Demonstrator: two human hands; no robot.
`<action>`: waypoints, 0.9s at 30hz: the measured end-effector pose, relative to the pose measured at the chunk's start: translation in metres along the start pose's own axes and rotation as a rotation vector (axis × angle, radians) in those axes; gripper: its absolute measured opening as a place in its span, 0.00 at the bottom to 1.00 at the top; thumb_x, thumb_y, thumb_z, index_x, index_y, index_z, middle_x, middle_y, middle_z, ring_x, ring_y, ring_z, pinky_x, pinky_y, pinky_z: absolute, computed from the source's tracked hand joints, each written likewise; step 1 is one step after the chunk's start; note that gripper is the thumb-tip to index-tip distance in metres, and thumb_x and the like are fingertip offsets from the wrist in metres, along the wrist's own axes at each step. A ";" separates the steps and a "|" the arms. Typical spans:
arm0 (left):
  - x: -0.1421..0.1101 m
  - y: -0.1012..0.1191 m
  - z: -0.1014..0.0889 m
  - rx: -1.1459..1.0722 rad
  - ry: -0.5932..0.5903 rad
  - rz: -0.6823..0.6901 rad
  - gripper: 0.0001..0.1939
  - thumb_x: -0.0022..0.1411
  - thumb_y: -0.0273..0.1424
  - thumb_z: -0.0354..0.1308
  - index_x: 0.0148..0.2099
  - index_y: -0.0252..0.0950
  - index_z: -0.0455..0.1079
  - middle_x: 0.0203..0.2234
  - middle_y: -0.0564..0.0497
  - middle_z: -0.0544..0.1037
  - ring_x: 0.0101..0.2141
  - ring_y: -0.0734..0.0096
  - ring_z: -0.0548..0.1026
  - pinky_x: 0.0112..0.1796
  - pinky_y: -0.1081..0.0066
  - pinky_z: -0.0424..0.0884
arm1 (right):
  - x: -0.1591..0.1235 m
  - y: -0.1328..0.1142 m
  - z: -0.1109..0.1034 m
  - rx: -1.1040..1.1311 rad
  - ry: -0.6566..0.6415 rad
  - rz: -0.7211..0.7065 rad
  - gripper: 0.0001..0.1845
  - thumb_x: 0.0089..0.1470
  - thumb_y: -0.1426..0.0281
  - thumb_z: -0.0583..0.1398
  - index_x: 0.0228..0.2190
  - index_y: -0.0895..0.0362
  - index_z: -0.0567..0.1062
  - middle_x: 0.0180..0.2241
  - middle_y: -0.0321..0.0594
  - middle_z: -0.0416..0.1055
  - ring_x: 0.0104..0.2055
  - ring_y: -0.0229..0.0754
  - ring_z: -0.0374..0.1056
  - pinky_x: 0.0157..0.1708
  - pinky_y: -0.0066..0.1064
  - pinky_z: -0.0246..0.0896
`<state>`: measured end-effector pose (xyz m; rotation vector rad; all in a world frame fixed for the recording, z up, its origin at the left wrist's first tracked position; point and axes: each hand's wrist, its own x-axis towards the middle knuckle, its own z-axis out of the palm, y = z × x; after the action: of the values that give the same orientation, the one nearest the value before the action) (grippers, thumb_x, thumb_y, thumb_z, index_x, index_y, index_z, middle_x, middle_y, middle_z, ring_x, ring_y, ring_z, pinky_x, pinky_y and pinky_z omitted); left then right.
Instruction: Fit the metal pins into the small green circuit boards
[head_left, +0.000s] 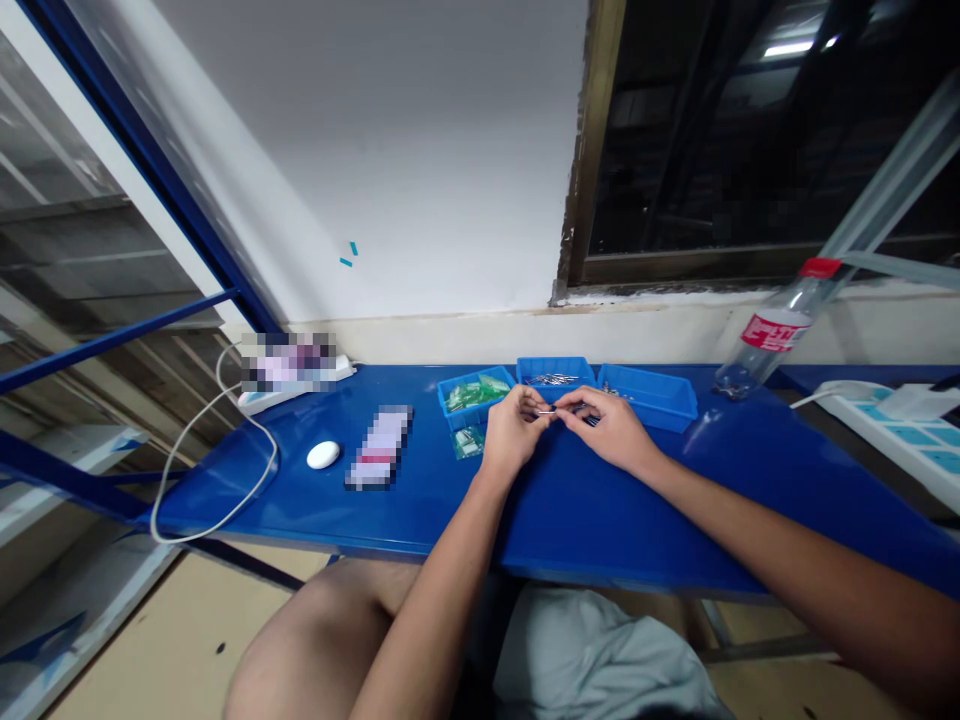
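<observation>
My left hand (517, 428) and my right hand (609, 424) meet over the blue table (600, 530), fingers pinched close together. Between their fingertips runs a thin, shiny metal piece (550, 411), too small to name. More thin metal bits show under my right hand's fingers, partly hidden. Just beyond the hands stand a blue bin (448, 414) with green packets (480, 392), a second blue bin (553, 364) with slim metal parts (553, 379), and a third blue bin (660, 398), partly covered by my right hand. Left of my left hand lies a small clear bag (468, 442).
A white oval object (323, 455) and a blurred-out flat item (379, 448) lie at left, near a looping white cable (161, 500) and a power strip (259, 400). A red-capped plastic bottle (772, 332) stands at right, with another power strip (900, 440) beyond it.
</observation>
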<state>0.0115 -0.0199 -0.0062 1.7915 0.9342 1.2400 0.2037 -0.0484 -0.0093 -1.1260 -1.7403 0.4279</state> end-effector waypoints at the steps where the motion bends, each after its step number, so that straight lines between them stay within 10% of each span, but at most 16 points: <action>1: 0.000 0.000 0.000 0.008 -0.005 0.002 0.11 0.59 0.21 0.67 0.41 0.35 0.70 0.34 0.50 0.83 0.34 0.73 0.81 0.38 0.74 0.77 | 0.000 -0.001 0.000 -0.006 -0.004 0.012 0.11 0.61 0.60 0.63 0.39 0.53 0.81 0.39 0.43 0.81 0.37 0.47 0.77 0.39 0.40 0.75; 27: -0.004 0.012 0.003 -0.065 -0.043 0.092 0.28 0.67 0.24 0.61 0.67 0.40 0.63 0.66 0.38 0.69 0.54 0.59 0.80 0.46 0.66 0.83 | -0.001 -0.005 0.000 -0.064 -0.109 0.061 0.27 0.56 0.68 0.59 0.58 0.55 0.77 0.31 0.35 0.75 0.26 0.38 0.64 0.28 0.30 0.63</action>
<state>0.0147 -0.0294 0.0018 1.8201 0.7864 1.2695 0.2014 -0.0520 -0.0065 -1.2231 -1.8291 0.4819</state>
